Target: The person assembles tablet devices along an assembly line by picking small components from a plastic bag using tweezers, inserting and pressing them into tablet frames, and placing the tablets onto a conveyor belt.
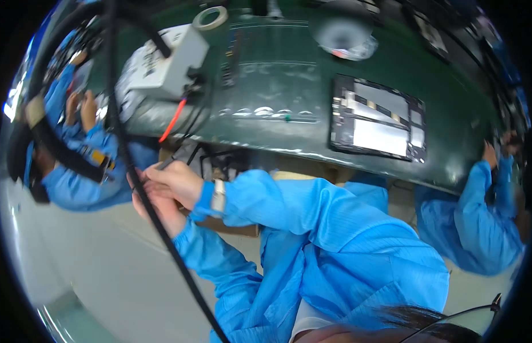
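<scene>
Off the table's near edge, at the left, my two hands are together. My right hand [183,182], with a pale band [218,198] at its wrist, is closed in a pinch. A slim dark rod-like piece [165,163] shows at its fingertips; its kind is unclear. Just below and touching it is my left hand [170,212], its fingers bent and closed; what they hold, if anything, is hidden. A black cable [144,197] passes in front of the left hand. On the table to the right lies an opened tablet [380,117] with silvery battery panels.
A white box [173,62] with an orange-red strip [172,121] below it stands on the green table [277,137]. A tape roll [210,18] lies behind it. Thick black hoses [66,146] hang at left. Co-workers in blue [88,177] sit on both sides.
</scene>
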{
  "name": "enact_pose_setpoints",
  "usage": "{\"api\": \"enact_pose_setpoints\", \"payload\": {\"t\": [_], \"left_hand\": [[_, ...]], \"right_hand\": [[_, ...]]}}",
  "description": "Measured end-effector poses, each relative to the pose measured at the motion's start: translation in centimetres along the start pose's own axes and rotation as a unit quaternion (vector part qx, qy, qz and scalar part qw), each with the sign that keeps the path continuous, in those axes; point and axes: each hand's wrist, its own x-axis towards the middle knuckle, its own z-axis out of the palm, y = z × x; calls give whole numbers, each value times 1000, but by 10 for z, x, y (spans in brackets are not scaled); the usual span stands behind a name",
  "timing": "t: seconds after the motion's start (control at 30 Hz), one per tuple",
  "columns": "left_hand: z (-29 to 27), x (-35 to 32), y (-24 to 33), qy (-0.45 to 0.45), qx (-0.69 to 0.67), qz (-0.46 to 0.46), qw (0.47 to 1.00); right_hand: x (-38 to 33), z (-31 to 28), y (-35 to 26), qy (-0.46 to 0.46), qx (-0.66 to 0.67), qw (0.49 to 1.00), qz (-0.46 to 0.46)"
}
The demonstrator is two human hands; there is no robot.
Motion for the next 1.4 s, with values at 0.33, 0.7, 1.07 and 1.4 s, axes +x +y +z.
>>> {"api": "enact_pose_setpoints", "payload": {"t": [0.33, 0.7, 1.07, 1.4], "left_hand": [[165, -117, -148, -704, 351, 99, 609], [200, -127, -255, -684, 428, 277, 521], [204, -131, -257, -700, 412, 336, 477], [200, -129, -261, -667, 405, 401, 480]], "right_hand": [[-263, -73, -294, 262, -641, 617, -374], [-265, -168, -346, 266, -652, 647, -293], [-259, -175, -350, 230, -741, 543, -322], [-264, -176, -347, 236, -712, 582, -315]]}}
